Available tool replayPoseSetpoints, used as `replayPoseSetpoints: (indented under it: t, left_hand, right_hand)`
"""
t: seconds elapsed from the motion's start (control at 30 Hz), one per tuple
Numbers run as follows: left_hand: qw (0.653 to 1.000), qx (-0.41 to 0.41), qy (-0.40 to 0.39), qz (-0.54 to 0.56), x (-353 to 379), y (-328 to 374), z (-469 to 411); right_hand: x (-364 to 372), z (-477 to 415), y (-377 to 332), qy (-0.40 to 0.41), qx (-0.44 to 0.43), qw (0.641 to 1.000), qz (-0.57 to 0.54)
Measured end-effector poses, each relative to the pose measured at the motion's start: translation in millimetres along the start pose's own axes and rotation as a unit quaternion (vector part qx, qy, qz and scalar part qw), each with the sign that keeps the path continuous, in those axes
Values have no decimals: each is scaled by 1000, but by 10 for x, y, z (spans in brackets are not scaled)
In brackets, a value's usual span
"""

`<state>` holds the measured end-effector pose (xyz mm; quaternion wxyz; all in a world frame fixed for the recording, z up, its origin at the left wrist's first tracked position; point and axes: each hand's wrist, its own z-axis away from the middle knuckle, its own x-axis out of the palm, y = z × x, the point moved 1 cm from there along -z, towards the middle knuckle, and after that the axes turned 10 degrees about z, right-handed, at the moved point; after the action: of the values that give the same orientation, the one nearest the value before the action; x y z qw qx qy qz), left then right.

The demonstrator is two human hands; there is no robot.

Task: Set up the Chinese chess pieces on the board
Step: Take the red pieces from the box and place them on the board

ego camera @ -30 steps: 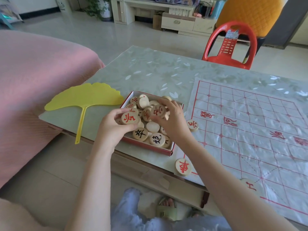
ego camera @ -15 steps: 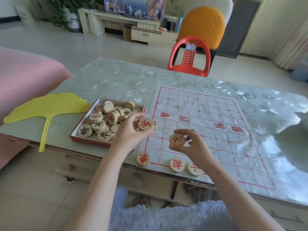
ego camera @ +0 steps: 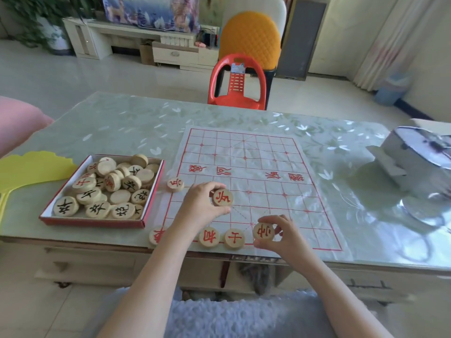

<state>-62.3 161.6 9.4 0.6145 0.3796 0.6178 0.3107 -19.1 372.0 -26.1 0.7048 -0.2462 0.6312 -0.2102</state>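
At the far left I see a yellow fan (ego camera: 31, 167) lying flat on the surface (ego camera: 127, 123), partly cut off by the frame edge. Just right of it sits a red-rimmed box (ego camera: 97, 222) heaped with round wooden chess pieces (ego camera: 107, 189), some face up with black or red characters, some showing blank backs. Between the box and the paper board (ego camera: 258, 162) one loose red-marked piece (ego camera: 175, 184) lies flat at the board's left margin. Along the board's near edge three pieces lie in a row: one at the near-left corner (ego camera: 155, 236), partly hidden behind my left forearm, then a second (ego camera: 209, 237) and a third (ego camera: 234, 238) side by side to its right. My left hand (ego camera: 203, 206) is over the near-left part of the board, its grip clenched on a red-character piece (ego camera: 222, 197) held tilted so its face looks up at me. To the right, my right hand (ego camera: 284, 236) pinches another red-character piece (ego camera: 263, 231) between thumb and fingertips, right at the near edge line, next in the row after the third piece; I cannot tell whether it touches the board. Far right, a pale box-like object (ego camera: 417, 159) rests on the surface, well apart from the board. Beyond the far edge stands a red plastic chair (ego camera: 238, 84).
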Motion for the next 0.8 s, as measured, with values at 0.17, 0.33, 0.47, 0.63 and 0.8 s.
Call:
replayPoseSetpoints:
  t: [0.17,0.33,0.47,0.63,0.8]
  left_hand:
    - [1000,3,-11,-28,175,29,-91]
    - [999,8,-13,-40,181,27,-165]
    - [999,6,-17,-47,177,-11,-197]
    - [999,-1,-24,-48,232,-21,-245]
    - [999,-10,-28,-34,370,-16,-408]
  right_hand:
    - [15,-30,47,-43,-10,999,23]
    - [97,-92,9,-55,-34,994,84]
    - [119,-114,-33,-53,-37,991,115]
    - [144,-120,3,-75,-29,989,123]
    - [-15,-173,66,-37,-2,999,30]
